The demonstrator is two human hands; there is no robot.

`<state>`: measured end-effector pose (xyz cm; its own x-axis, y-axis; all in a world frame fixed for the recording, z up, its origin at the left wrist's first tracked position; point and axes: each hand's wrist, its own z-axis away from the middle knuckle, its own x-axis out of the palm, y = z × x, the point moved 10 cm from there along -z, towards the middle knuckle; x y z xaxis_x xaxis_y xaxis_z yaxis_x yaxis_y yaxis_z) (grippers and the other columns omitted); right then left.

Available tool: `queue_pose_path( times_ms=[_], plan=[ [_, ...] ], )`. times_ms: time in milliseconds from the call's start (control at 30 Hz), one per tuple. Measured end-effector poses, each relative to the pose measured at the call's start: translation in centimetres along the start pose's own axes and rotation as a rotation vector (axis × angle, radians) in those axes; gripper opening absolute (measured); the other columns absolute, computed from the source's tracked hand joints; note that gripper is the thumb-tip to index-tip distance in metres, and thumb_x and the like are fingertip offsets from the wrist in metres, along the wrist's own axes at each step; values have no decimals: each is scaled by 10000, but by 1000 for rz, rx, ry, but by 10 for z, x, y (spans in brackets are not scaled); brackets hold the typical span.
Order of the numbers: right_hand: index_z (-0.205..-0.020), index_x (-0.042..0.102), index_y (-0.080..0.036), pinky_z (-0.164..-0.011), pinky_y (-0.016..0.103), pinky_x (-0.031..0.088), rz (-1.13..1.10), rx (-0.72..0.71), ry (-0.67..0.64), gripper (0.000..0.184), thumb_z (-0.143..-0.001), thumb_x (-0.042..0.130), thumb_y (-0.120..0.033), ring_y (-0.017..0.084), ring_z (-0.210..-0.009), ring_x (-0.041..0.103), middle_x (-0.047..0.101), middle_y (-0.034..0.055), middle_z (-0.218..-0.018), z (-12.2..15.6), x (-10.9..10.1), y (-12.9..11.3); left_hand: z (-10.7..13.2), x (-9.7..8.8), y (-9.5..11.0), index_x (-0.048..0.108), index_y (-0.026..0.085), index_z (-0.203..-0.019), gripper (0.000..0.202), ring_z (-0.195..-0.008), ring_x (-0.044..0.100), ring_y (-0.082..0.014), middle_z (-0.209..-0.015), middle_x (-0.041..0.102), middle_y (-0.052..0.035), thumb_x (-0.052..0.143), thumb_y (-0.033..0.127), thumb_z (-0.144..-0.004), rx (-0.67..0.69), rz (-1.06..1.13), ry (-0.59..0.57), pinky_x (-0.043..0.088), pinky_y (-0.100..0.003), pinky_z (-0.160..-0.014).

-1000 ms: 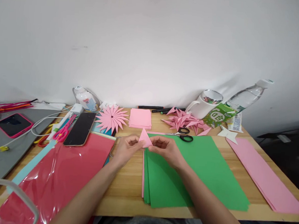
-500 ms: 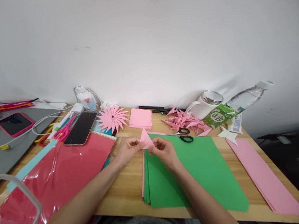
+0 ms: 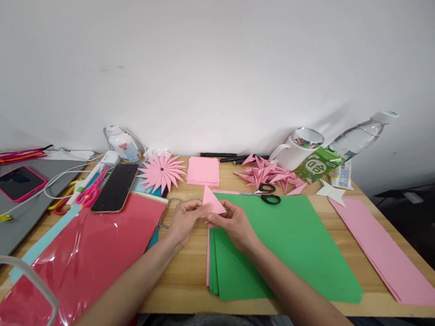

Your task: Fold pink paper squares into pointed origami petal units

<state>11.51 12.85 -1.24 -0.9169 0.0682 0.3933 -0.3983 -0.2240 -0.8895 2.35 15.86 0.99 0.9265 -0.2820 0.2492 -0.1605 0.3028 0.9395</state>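
A small pink paper folded to a triangle [image 3: 212,202] is pinched between both hands, its point upward. My left hand [image 3: 187,218] grips its left side, thumb across the front. My right hand [image 3: 235,225] is closed on its lower right, with the thumb at the bottom edge; the fingers behind the paper are partly hidden. Beyond the hands sits a stack of pink paper squares [image 3: 203,171]. Left of that lies a pink pointed paper wheel [image 3: 162,171]. To the right is a heap of folded pink paper pieces [image 3: 268,175].
Black-handled scissors [image 3: 270,198] rest on green paper sheets [image 3: 289,251]. A white mug [image 3: 295,153], green packet [image 3: 317,165] and tilted water bottle [image 3: 359,137] stand at the back right. Pink strips [image 3: 385,252] lie right; a phone [image 3: 115,188] and red plastic-covered paper [image 3: 101,254] lie left.
My right thumb and fingers have shifted left and under the pink triangle, closer to the left hand. The triangle now leans slightly differently, its right corner showing. The camera view has moved a little.
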Motion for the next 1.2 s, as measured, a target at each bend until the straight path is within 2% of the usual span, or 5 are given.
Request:
queue_pose_path(
  times_ms=[233,500,867,1067,1200],
  plan=[
    [-782,568,-166,-523,239,497,13,2,57,382,-526,809,-315,114,-502,585,642,-28,-570,0,0,4,-3,-1,-7,535,138,-436,355,-458,441,-77,-458,497,28,779,360,-563,-1,15,15,363,-221,-482],
    [-825,539,-186,-652,284,515,-70,-20,8,434,-520,817,-317,139,-643,620,664,-21,-709,3,11,1,-1,-3,-11,557,132,-477,339,-440,397,-55,-477,473,38,794,364,-545,-32,91,46,310,-196,-422],
    [-796,536,-183,-522,213,458,28,-106,63,420,-498,824,-251,103,-542,565,622,-54,-606,3,5,-5,2,2,-9,527,138,-469,374,-447,374,-53,-472,449,45,759,405,-589,37,33,30,301,-198,-457],
    [-750,602,-174,-616,280,514,0,-77,23,353,-526,814,-346,137,-611,596,662,-4,-668,-1,1,-5,-1,-7,11,572,138,-517,309,-550,418,-80,-544,478,37,743,369,-632,180,-85,55,345,-212,-551],
    [-682,621,-160,-560,241,485,-9,-78,68,328,-493,834,-322,99,-534,541,620,-25,-598,-1,-6,-9,-2,-8,16,575,135,-514,309,-584,430,-84,-565,476,36,730,363,-654,220,-160,47,353,-210,-584]
  ],
)
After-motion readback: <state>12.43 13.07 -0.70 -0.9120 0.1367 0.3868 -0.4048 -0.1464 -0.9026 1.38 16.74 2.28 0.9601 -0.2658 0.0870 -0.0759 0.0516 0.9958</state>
